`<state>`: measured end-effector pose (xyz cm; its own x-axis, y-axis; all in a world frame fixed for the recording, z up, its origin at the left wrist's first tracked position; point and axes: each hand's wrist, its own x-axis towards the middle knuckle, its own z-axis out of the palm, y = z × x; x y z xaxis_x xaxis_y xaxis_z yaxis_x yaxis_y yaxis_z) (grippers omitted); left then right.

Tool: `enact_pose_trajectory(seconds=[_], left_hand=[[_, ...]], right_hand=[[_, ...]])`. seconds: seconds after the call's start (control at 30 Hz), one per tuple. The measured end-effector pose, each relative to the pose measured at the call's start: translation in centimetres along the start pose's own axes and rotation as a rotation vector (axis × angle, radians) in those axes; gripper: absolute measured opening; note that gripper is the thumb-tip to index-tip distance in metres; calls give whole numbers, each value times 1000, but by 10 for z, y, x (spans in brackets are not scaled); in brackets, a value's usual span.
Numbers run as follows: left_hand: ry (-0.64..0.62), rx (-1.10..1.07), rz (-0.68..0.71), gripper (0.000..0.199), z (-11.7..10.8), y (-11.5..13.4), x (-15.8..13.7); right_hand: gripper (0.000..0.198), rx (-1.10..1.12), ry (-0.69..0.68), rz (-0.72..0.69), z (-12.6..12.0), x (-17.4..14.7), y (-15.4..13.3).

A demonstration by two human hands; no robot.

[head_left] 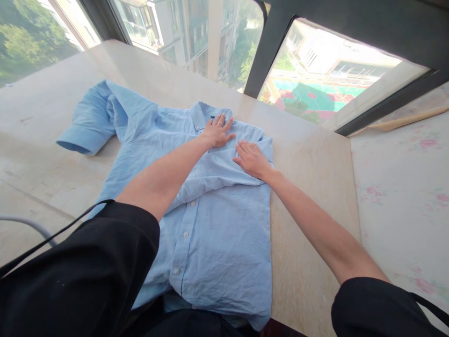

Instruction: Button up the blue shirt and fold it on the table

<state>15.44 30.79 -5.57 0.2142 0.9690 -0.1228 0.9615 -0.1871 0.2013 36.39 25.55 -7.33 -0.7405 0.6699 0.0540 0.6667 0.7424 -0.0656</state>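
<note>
A light blue button-up shirt lies front side up on a pale stone-like ledge. The sleeve on the right is folded inward across the chest, while the left sleeve sticks out to the side with its cuff open. Just below the collar, my left hand rests flat with fingers spread and a ring on one finger. My right hand presses flat on the folded sleeve near the shirt's right edge. Neither hand grips the cloth. My left forearm hides part of the shirt front.
Dark-framed windows border the ledge at the back, with buildings and a sports court outside. At the right rises a wall with pink flowers. A grey cable curves at the lower left.
</note>
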Motion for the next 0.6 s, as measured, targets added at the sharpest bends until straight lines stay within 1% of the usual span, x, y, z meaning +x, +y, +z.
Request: enact_pose_trajectory(seconds=[0.1, 0.2, 0.27, 0.37, 0.43, 0.5, 0.6], left_hand=[[95, -21, -49, 68, -4, 14, -8], [208, -84, -89, 54, -13, 38, -30], [203, -145, -100, 48, -17, 54, -53], [129, -216, -128, 43, -12, 71, -94], [129, -229, -156, 42, -4, 76, -119], [175, -204, -206, 45, 4, 76, -140], [274, -139, -389, 57, 11, 68, -165]], right_hand=[[67, 67, -27, -33, -2, 0, -6], [61, 159, -14, -90, -4, -1, -10], [57, 194, 30, -99, -5, -2, -10], [55, 198, 91, -17, -3, -7, -6], [56, 189, 112, 53, -1, -12, -4], [57, 186, 123, 90, -1, -19, -4], [56, 186, 139, 113, -3, -34, -6]])
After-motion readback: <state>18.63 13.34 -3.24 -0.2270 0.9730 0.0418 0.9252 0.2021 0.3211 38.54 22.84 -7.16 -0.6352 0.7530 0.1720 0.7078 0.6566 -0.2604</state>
